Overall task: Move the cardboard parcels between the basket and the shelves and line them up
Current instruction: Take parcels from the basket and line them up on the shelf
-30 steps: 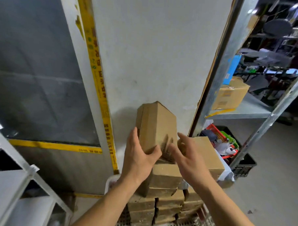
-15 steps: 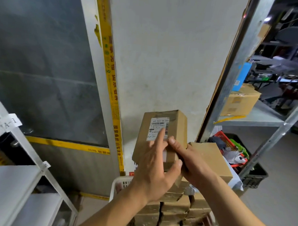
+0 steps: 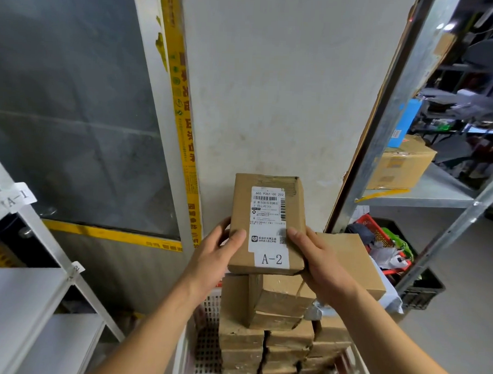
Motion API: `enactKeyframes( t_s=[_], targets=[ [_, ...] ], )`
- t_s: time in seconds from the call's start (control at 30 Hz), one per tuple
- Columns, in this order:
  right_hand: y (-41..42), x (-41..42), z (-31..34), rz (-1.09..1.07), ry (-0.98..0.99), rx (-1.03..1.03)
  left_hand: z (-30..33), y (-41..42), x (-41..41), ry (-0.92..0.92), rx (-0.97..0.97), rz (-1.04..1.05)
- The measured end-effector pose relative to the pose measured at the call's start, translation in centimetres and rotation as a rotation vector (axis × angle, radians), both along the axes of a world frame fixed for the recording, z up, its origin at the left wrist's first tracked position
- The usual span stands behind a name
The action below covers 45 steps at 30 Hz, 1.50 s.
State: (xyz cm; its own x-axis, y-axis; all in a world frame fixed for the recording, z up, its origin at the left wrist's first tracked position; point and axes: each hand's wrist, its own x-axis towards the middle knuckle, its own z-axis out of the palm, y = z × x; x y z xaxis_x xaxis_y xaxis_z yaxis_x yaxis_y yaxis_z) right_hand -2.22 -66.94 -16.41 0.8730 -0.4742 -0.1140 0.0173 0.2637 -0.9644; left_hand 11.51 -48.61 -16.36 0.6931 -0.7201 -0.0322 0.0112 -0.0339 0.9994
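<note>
Both hands hold one cardboard parcel point(image 3: 267, 224) up above the white basket point(image 3: 204, 351), label side facing up, with a white shipping label point(image 3: 267, 217) and a sticker reading A-2 point(image 3: 272, 259) near its lower edge. The left hand point(image 3: 214, 259) grips the parcel's left edge, thumb lying on top; the right hand point(image 3: 319, 260) clasps the right edge the same way. Beneath it, more parcels are stacked point(image 3: 273, 329) in the basket. White shelves point(image 3: 17, 290) stand to the left, one post tagged A-1 point(image 3: 16, 199). A metal rack point(image 3: 426, 192) on the right carries a large carton point(image 3: 401, 165).
</note>
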Motion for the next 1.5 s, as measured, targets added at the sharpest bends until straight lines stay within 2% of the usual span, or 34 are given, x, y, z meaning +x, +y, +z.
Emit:
enactKeyframes(
  t_s=[0.13, 0.27, 0.47, 0.63, 0.77, 0.93, 1.27, 1.5],
  targets=[
    [-0.1, 0.2, 0.0, 0.018, 0.054, -0.224, -1.1, 0.6, 0.6, -0.002, -0.03, 0.058],
    [0.0, 0.6, -0.2, 0.076, 0.082, -0.244, -1.3, 1.4, 1.0, -0.028, -0.016, 0.1],
    [1.6, 2.6, -0.4, 0.127, 0.02, -0.275, -1.5, 3.4, 1.1, -0.055, 0.055, 0.185],
    [3.9, 5.3, -1.0, 0.269, 0.033, -0.252, -1.0, 7.3, 1.4, -0.091, 0.143, 0.298],
    [7.1, 7.8, -0.4, 0.369, 0.026, -0.351, -0.3, 11.6, 1.3, -0.114, 0.147, 0.417],
    [13.6, 11.6, 0.8, 0.507, 0.019, -0.465, 0.1, 19.4, 1.6, -0.133, 0.195, 0.565],
    [32.2, 18.9, 3.1, 0.622, -0.034, -0.435, 3.6, 37.7, 3.2, -0.231, 0.165, 0.789],
    [41.6, 23.5, 4.3, 0.73, -0.044, -0.397, 4.9, 46.9, 4.1, -0.334, 0.184, 0.919]
  ],
)
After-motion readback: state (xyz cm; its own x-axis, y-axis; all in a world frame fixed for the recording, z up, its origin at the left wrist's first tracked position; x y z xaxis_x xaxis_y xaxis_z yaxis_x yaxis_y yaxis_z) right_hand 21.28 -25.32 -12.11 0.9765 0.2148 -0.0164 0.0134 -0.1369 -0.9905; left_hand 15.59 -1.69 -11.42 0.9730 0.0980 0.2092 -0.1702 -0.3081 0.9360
